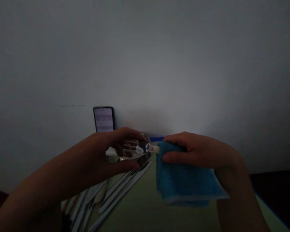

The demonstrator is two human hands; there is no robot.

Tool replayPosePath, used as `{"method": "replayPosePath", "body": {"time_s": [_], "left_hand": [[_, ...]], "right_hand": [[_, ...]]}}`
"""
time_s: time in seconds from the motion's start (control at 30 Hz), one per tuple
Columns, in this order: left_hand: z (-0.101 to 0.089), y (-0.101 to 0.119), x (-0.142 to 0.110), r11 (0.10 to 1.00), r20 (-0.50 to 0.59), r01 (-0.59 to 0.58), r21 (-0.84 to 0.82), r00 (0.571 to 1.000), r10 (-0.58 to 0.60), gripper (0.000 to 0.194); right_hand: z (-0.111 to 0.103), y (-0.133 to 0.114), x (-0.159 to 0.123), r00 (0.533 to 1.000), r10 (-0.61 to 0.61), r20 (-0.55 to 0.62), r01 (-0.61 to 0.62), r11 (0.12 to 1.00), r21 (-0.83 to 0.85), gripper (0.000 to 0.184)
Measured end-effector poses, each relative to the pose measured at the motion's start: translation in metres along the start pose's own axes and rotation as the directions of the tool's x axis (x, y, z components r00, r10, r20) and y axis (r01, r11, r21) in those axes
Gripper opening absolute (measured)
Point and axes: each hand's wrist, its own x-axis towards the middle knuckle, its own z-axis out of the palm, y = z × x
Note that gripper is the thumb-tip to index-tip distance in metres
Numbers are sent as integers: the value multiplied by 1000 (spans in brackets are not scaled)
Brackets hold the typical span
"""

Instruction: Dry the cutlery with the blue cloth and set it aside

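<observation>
A metal fork (141, 148) is held sideways over the table, its tines pointing left. My right hand (198, 149) is closed on a folded blue cloth (188, 183), and the fork's handle runs into the cloth under the fingers. Around the fork's tined end, my left hand (116, 151) curves with thumb and fingers apart, and it does not seem to grip the fork. Below the left hand lie several pieces of cutlery, among them a table knife (128, 188), partly covered by the forearm.
A phone (104, 120) with a lit screen leans upright against the pale wall (154, 71). The light green table (137, 209) has a blue edge on the right. A shiny round object behind the left fingers is mostly hidden. The room is dim.
</observation>
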Motion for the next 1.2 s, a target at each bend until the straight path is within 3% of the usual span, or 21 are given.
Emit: {"method": "replayPosePath", "body": {"time_s": [0.2, 0.43, 0.67, 1.07, 1.2], "left_hand": [[9, 4, 9, 999, -65, -14, 45, 998, 17, 23], [25, 16, 13, 987, -77, -128, 98, 988, 135, 24], [23, 17, 15, 988, -47, -110, 107, 992, 116, 22], [12, 14, 10, 999, -13, -31, 14, 999, 32, 22], [15, 12, 8, 998, -14, -32, 53, 999, 33, 25]], "right_hand": [[3, 2, 6, 1000, -7, -16, 6, 999, -40, 32], [6, 1, 6, 997, -62, -48, 57, 994, -97, 31], [6, 4, 8, 997, -70, -35, 67, 994, -87, 29], [0, 7, -1, 998, -21, 60, 13, 992, 126, 28], [-2, 10, -6, 997, 19, 73, -31, 984, 174, 27]]}}
